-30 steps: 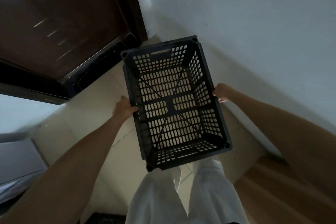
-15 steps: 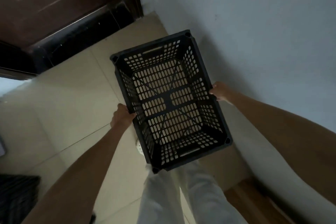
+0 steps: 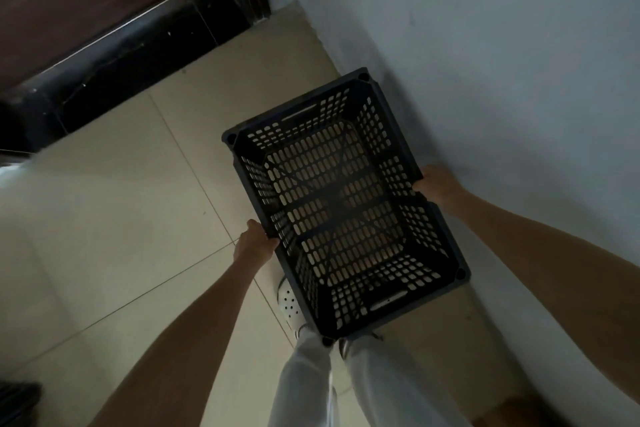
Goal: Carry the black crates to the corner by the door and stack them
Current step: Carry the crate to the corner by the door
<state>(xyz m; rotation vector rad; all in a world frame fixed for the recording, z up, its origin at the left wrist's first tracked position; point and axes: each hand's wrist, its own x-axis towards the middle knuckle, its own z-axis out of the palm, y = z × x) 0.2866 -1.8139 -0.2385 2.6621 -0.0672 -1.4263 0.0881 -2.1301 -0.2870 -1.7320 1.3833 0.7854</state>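
I hold one black perforated crate (image 3: 346, 208) in front of me, open side up and empty. My left hand (image 3: 254, 246) grips its left long rim and my right hand (image 3: 438, 185) grips its right long rim. The crate hangs above the beige tiled floor, close beside the white wall on the right. The corner by the door (image 3: 280, 10) lies beyond the crate's far end. No crate stands in that corner.
A dark wooden door (image 3: 86, 0) with a black threshold (image 3: 131, 59) fills the upper left. The white wall (image 3: 502, 62) runs along the right. My light trousers and a white shoe (image 3: 289, 302) show under the crate. A dark object (image 3: 17, 402) sits at the lower left edge.
The crate has moved lower and to the right in view, nearer the wall, and more floor shows before the door. Both hands keep the same grip.
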